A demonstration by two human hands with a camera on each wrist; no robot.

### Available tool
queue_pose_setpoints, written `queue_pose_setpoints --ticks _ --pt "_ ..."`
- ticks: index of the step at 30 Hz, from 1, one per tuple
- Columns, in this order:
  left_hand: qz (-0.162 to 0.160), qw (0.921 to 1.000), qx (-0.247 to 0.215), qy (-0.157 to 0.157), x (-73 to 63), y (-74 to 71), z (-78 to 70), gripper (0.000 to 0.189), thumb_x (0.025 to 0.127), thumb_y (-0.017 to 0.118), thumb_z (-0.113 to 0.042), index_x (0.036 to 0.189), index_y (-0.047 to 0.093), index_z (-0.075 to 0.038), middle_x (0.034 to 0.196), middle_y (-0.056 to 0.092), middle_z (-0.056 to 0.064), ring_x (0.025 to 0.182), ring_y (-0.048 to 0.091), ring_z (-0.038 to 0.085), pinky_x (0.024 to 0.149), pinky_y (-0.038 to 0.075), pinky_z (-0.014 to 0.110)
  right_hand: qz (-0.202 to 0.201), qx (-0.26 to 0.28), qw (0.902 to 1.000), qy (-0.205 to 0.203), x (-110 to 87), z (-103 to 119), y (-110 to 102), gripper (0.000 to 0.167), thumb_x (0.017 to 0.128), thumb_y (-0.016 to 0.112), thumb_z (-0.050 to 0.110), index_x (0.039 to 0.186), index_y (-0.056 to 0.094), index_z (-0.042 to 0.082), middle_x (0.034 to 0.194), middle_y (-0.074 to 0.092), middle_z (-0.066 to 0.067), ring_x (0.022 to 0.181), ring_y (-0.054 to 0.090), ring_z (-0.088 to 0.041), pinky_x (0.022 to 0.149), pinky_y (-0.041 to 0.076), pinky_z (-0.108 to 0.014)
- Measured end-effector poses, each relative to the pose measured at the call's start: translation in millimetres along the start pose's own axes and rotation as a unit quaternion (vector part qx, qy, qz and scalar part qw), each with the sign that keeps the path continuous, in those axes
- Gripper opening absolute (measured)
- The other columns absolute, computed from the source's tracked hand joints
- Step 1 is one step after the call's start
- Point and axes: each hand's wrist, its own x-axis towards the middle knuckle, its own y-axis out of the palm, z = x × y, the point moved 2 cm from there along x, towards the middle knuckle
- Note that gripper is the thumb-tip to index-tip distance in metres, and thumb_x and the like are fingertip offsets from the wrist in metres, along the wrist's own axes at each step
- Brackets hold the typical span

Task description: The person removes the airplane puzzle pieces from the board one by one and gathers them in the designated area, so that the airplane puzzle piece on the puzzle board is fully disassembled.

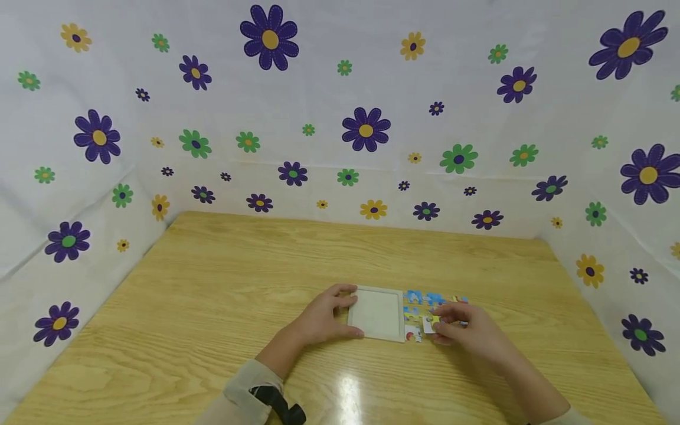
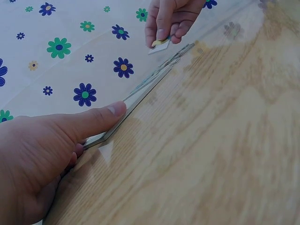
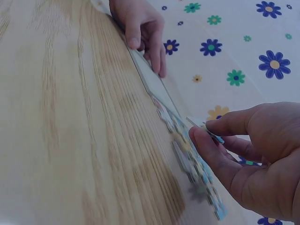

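A square, pale puzzle tray (image 1: 376, 313) with a raised rim lies on the table, its inside bare. My left hand (image 1: 325, 316) grips its left side, with the thumb along the near edge and the fingers at the far left corner. Between thumb and fingers my right hand (image 1: 473, 332) pinches a white-and-yellow puzzle piece (image 1: 431, 323), raised above the other pieces. In the right wrist view this piece (image 3: 206, 130) is tilted at the fingertips. Loose puzzle pieces (image 1: 413, 297) lie in rows just right of the tray, some partly hidden by my right hand.
The wooden table (image 1: 255, 254) extends around the tray on all sides. A white cloth (image 1: 319, 88) printed with flowers rises behind it and along both sides. A black strap (image 1: 278, 403) circles my left sleeve.
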Motion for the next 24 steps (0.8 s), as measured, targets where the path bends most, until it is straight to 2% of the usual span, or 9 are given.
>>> queue_pose_setpoints --ticks 3,7,19,24 --pt "0.0 1.0 -0.002 -0.002 -0.5 0.7 -0.7 0.084 0.077 0.086 -0.042 0.142 0.053 -0.003 0.154 0.041 -0.003 0.129 0.048 0.019 0.096 0.045 0.03 -0.022 -0.014 0.9996 0.012 -7.1 -4.7 -10.2 0.039 0.096 0.066 0.007 0.126 0.054 -0.015 0.112 0.06 -0.02 0.088 0.072 -0.021 0.08 0.059 -0.03" --pt "0.003 1.0 -0.005 -0.002 -0.5 1.6 -0.8 0.083 0.077 0.086 -0.042 0.143 0.053 -0.003 0.155 0.04 -0.002 0.127 0.049 0.019 0.095 0.045 0.029 -0.038 -0.027 0.9985 0.03 -16.2 -8.8 -21.1 0.04 0.095 0.067 0.009 0.125 0.054 -0.014 0.107 0.063 -0.018 0.088 0.071 -0.02 0.079 0.059 -0.03" --pt "0.006 0.9999 -0.01 -0.009 -2.2 1.4 2.0 0.084 0.077 0.085 -0.043 0.143 0.052 -0.003 0.157 0.038 -0.003 0.13 0.048 0.019 0.097 0.046 0.032 -0.043 -0.033 0.9964 0.065 -31.1 -25.7 -41.5 0.039 0.096 0.064 0.006 0.125 0.052 -0.016 0.104 0.061 -0.015 0.087 0.07 -0.016 0.078 0.059 -0.03" --pt "0.003 1.0 -0.001 -0.001 -1.5 1.3 2.9 0.084 0.078 0.085 -0.044 0.143 0.052 -0.003 0.156 0.039 -0.002 0.125 0.05 0.018 0.094 0.046 0.029 -0.045 -0.06 0.9948 0.068 -32.6 -24.9 -40.3 0.043 0.092 0.071 0.011 0.122 0.055 -0.015 0.101 0.06 -0.013 0.084 0.069 -0.015 0.075 0.059 -0.029"
